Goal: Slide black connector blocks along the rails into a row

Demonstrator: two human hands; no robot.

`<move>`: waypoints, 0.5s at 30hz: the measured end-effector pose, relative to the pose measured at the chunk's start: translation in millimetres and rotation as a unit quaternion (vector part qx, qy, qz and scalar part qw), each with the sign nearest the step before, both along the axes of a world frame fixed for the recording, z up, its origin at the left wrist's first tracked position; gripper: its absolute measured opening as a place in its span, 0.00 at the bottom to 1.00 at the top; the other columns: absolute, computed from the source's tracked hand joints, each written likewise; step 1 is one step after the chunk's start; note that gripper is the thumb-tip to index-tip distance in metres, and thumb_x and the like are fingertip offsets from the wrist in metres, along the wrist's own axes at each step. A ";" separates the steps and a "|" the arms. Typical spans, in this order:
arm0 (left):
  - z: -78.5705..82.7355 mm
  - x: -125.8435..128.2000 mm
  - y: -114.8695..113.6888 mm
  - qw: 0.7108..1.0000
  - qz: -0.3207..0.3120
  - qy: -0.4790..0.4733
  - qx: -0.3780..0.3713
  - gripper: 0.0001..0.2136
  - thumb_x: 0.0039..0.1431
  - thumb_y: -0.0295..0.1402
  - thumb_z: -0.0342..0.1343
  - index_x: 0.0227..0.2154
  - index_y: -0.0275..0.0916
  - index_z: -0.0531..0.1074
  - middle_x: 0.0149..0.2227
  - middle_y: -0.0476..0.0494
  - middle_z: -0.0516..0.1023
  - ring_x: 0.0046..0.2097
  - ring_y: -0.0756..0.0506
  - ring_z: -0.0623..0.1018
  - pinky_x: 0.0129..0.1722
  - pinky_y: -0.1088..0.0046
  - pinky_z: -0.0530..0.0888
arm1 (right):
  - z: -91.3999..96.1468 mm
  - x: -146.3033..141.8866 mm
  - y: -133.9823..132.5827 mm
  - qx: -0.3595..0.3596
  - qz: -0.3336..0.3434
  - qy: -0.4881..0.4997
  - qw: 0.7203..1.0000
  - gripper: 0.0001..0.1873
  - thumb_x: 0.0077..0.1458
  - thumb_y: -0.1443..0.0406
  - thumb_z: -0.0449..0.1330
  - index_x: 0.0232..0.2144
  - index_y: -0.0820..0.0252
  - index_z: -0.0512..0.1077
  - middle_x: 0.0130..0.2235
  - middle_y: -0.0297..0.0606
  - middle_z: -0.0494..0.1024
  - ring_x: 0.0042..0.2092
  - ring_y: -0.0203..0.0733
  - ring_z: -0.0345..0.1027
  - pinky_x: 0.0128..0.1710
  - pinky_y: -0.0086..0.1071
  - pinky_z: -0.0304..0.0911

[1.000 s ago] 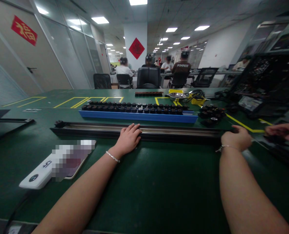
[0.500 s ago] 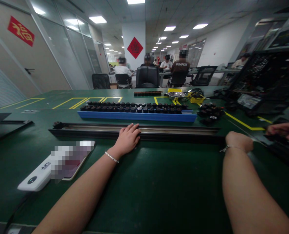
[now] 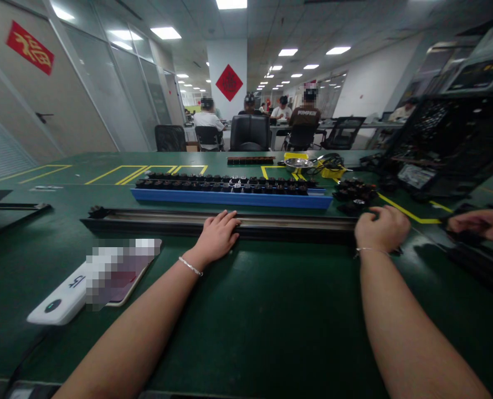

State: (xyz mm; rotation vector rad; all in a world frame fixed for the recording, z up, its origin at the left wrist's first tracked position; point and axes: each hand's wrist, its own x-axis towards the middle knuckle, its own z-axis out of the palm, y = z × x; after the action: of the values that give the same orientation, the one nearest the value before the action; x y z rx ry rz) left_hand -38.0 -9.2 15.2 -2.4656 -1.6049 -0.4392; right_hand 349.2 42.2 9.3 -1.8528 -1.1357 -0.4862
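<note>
A long black metal rail (image 3: 155,220) lies across the green table (image 3: 263,316) in front of me. My left hand (image 3: 217,235) rests flat on the rail's near edge at its middle, fingers stretched out. My right hand (image 3: 381,228) is curled in a fist over the rail's right end; what its fingers hold is hidden. Behind the rail lies a blue tray (image 3: 230,198) carrying a row of several small black parts (image 3: 225,184). A heap of loose black parts (image 3: 354,194) sits just beyond my right hand.
A white device and a phone (image 3: 88,280) lie at the left front. Another person's hand (image 3: 479,223) reaches in at the far right near dark equipment (image 3: 446,144). A metal bowl (image 3: 298,162) and cables sit at the back. People sit at desks beyond.
My right hand has moved left and slightly forward onto the rail's right end. My left hand has stayed on the rail. The other person's hand has barely shifted.
</note>
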 end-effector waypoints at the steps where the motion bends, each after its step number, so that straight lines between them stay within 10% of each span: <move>1: 0.2 0.1 0.0 1.000 0.002 -0.005 -0.002 0.17 0.61 0.36 0.47 0.53 0.44 0.65 0.63 0.41 0.61 0.64 0.38 0.59 0.57 0.51 0.61 | 4.0 -18.3 -1.4 0.007 0.049 -0.032 0.998 0.19 0.50 0.71 0.48 0.40 0.67 0.75 0.48 0.52 0.72 0.53 0.51 0.61 0.55 0.47 0.54; 7: 1.3 0.8 0.5 0.999 0.007 -0.023 -0.024 0.18 0.63 0.37 0.45 0.54 0.43 0.63 0.63 0.40 0.62 0.65 0.39 0.59 0.58 0.52 0.60 | 6.2 -107.8 -10.2 -0.097 0.316 -0.166 0.929 0.19 0.57 0.64 0.47 0.43 0.58 0.76 0.52 0.40 0.74 0.54 0.45 0.63 0.54 0.40 0.57; 15: 33.4 -28.8 23.6 0.998 0.053 -0.019 -0.031 0.19 0.63 0.41 0.43 0.54 0.41 0.64 0.57 0.40 0.69 0.62 0.40 0.62 0.58 0.56 0.61 | 10.0 -116.5 -20.0 -0.181 0.320 -0.189 0.911 0.21 0.59 0.65 0.46 0.45 0.56 0.76 0.46 0.37 0.78 0.47 0.43 0.70 0.49 0.39 0.61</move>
State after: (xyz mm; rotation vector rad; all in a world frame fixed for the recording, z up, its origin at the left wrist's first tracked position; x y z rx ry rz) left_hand -66.8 14.5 48.6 -2.4139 -1.7808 -0.4305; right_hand 232.8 22.3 19.3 -1.5740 -2.1161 -0.2610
